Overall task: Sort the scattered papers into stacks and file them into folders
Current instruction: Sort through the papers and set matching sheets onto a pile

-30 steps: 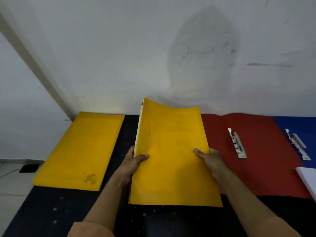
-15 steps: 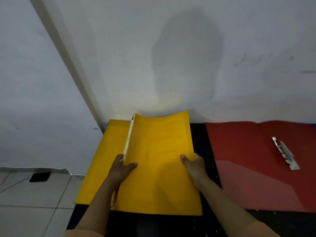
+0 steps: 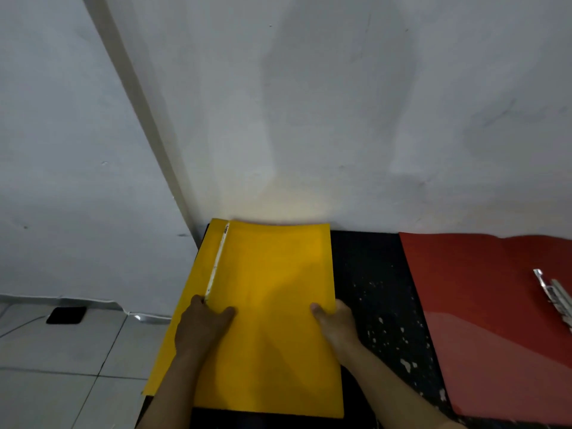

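A closed yellow folder (image 3: 275,305) with white paper edges showing along its left side lies over a second yellow folder (image 3: 188,292) at the table's left end. My left hand (image 3: 202,323) grips the upper folder's left edge, thumb on top. My right hand (image 3: 335,320) grips its right edge, thumb on the cover. An open red folder (image 3: 483,308) with a metal fastener (image 3: 554,292) lies to the right.
The black speckled table (image 3: 371,292) stands against a white wall. Its left edge drops to a tiled floor (image 3: 62,366), where a dark flat object (image 3: 66,314) and a cable lie by the skirting.
Both hands carried the yellow folder leftwards and lowered it onto the second yellow folder. Its cover has flattened. My view swung left, so the blue folder left the frame.
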